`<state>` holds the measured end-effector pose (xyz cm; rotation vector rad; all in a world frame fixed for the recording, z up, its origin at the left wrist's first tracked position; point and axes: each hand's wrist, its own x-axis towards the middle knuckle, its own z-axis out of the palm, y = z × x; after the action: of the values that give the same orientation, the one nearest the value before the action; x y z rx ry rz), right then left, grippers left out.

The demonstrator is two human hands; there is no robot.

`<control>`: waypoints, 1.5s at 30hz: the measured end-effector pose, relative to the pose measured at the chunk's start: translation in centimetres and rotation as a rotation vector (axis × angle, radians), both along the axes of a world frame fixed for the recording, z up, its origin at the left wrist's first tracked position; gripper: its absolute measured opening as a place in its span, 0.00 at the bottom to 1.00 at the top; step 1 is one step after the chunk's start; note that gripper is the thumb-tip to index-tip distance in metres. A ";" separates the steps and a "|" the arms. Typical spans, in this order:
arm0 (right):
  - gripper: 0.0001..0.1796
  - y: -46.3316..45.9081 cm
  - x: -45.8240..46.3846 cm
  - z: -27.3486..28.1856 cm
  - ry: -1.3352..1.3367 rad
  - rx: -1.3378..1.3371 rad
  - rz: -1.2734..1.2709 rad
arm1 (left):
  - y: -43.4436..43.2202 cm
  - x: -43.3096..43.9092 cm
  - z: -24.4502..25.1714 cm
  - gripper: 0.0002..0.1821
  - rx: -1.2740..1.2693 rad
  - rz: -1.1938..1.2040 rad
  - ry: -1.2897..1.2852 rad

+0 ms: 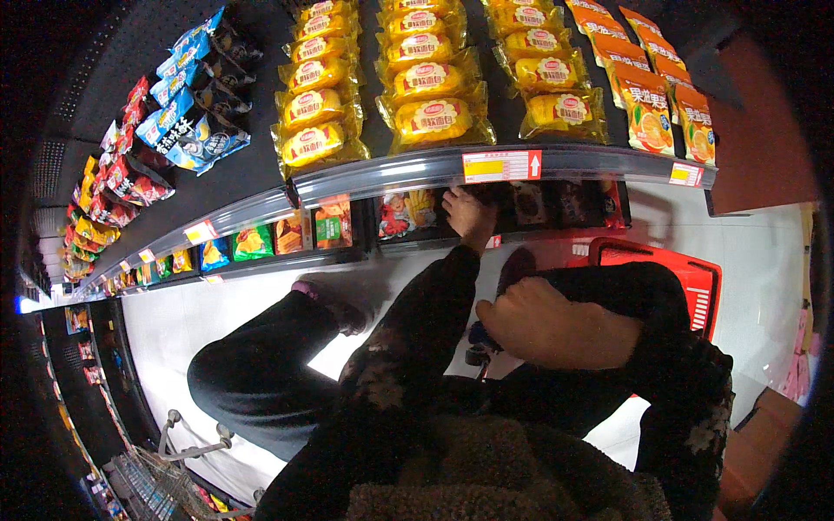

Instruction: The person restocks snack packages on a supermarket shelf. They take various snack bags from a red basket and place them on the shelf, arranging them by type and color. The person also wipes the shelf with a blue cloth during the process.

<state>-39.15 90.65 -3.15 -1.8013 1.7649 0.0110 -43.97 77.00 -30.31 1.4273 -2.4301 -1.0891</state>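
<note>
My left hand [469, 213] reaches into the lower shelf [423, 246], beneath the front edge of the upper one. Its fingertips are beside a pack with a red and yellow picture [405, 213]. Dark packs [529, 203] stand to the right of this hand, and shadow hides whether it grips one. My right hand [560, 325] is curled over my bent right leg, with its back towards me. A small dark object [481, 335] shows just below its fingers; whether the hand holds it is unclear.
Rows of yellow-wrapped bread [433, 120] fill the upper shelf, beside orange snack bags [645, 111] and blue bags [192, 133]. A red shopping basket [700, 299] stands on the floor by my right knee. A wire shopping cart [159, 482] is at the lower left.
</note>
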 end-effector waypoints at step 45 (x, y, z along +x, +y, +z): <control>0.24 -2.7 9.4 -6.5 -0.496 -0.872 -1.177 | 3.2 26.4 22.1 0.35 0.961 -0.221 0.904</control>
<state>-29.74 87.95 -9.62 -0.7486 2.2796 -1.6955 -17.52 80.24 -8.20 0.4742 -1.4257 -2.4421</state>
